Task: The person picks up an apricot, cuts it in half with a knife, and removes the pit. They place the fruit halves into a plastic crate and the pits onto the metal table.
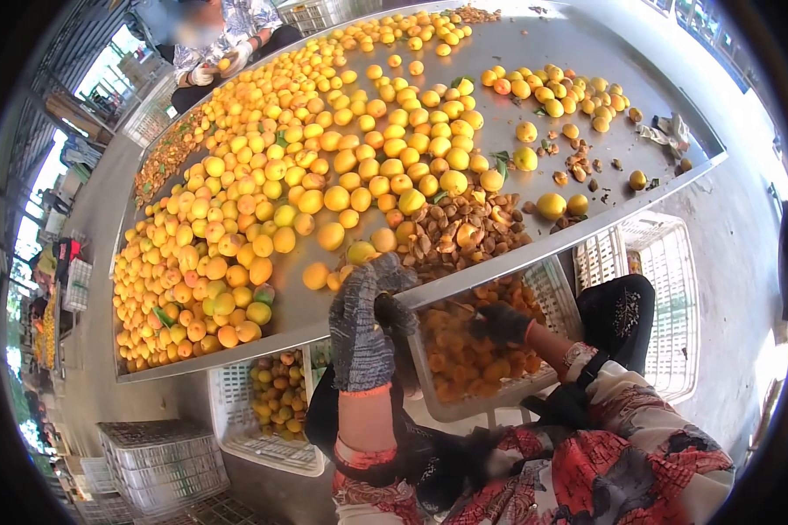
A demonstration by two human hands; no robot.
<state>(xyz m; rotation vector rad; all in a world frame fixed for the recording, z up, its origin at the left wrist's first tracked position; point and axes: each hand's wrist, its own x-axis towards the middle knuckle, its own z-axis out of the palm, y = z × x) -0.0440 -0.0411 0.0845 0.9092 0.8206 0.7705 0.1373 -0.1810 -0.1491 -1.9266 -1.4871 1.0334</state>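
My left hand [362, 328], in a grey knitted glove, is at the table's front edge beside the nearest whole apricots [330, 236]. Its fingers are curled, and what they hold, if anything, is hidden. My right hand [503, 325], in a darker glove, is over a white crate [559, 293] of halved apricots [464, 350]. Its fingers look closed together, with a thin sliver near their tips that I cannot identify. Between and beyond my hands, a heap of brown apricot stones [464, 229] lies on the metal table [293, 302].
Whole apricots [236, 219] cover much of the table's left side, with a smaller group [556, 87] at right. A crate of whole apricots [267, 451] stands below left, another crate [665, 297] at right. Stacked crates [162, 464] are lower left. Across the table sits another person [228, 48].
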